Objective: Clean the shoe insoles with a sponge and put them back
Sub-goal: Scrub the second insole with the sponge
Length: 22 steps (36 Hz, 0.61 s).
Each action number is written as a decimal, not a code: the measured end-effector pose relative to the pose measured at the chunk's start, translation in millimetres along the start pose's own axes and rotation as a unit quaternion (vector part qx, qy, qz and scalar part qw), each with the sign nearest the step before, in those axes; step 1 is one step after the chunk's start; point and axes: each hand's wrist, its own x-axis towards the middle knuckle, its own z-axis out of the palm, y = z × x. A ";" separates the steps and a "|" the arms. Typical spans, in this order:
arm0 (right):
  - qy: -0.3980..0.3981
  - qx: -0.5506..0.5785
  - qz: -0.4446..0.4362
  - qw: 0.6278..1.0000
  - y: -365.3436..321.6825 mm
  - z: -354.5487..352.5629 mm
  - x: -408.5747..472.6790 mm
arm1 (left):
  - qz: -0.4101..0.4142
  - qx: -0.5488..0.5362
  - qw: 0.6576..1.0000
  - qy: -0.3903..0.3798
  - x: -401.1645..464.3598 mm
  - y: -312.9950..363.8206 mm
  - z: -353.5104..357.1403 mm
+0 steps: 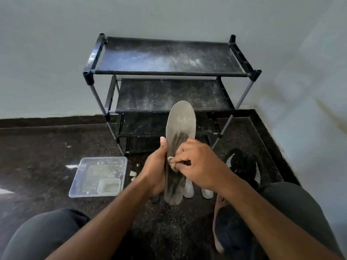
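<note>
Head view:

- The insole (180, 132) stands nearly upright in front of the person, toe end up, above the dark floor (47, 147) and in front of the shoe rack (169, 72); it touches neither.
- The left hand (156, 171) grips the insole along its left edge near the heel half, thumb up along the front face, the other fingers hidden behind it.
- The right hand (195, 164) has its fingers curled round a small pale sponge (171, 161), pinching it and pressing it against the insole's middle, where a dark wet streak runs.
- Judging by its thin, flat shape, the insole is probably light and flexible; scrubbing pressure would likely bend it, so support from behind at the scrubbed spot seems wise.
- A wet surface may be slippery, so holding by the edges near the heel looks the safest grip.
- The sponge is small and soft, likely to crumble; pale bits (133, 174) lie on the floor just beside the right edge of the clear tray (120, 162).
- Inside that tray, at its near right corner, sits a small pale container (109, 186).
- More pale insole ends (206, 193) show on the floor below the hands.
- Black shoes (244, 166) lie on the floor near the rack's right legs.
</note>
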 end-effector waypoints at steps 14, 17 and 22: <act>0.052 -0.018 -0.008 0.998 1.5 12.1 5.4 | 0.000 -0.004 1.000 0.023 2.8 1.8 -4.3; 0.155 -0.034 0.046 0.986 10.6 0.2 10.5 | 0.005 0.019 1.000 0.025 3.5 -0.5 -3.9; 0.209 -0.056 0.059 0.975 7.6 16.6 14.1 | -0.002 0.031 0.999 0.011 3.4 -5.5 1.3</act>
